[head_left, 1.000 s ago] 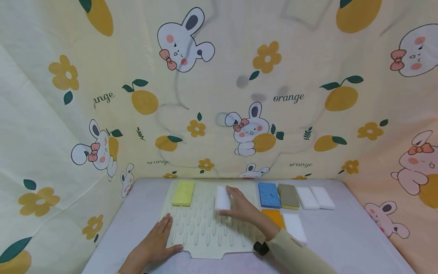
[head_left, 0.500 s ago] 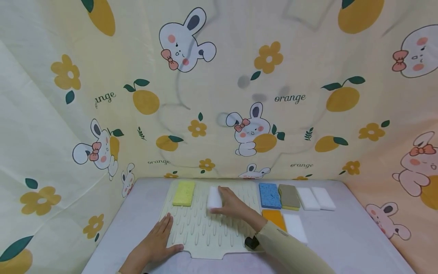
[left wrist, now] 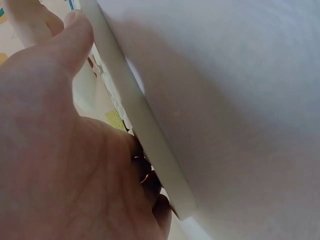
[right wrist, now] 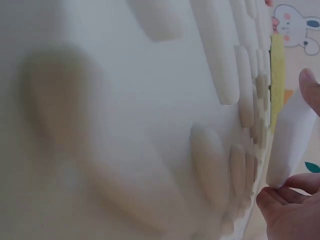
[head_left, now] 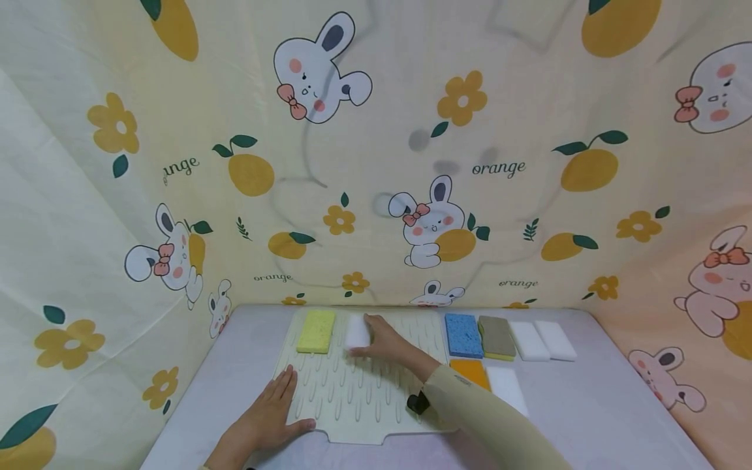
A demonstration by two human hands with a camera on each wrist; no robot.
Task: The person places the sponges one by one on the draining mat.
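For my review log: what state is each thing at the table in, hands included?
Ribbed mat: lying flat
Left hand: resting at mat's edge
Held white sponge: mat contact unclear
Right hand: gripping that sponge
Yellow sponge: flat on mat
Blue sponge: lying flat
Grey-and-yellow sponge: flat, grey side up
Orange sponge: partly hidden by sleeve
White sponge pair: side by side
Near white sponge: lying flat

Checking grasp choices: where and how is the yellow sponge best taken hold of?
Likely by the far and near short ends of the yellow sponge, from above: it lies flat with both ends free, while the white sponge in the right grip is near its right side.
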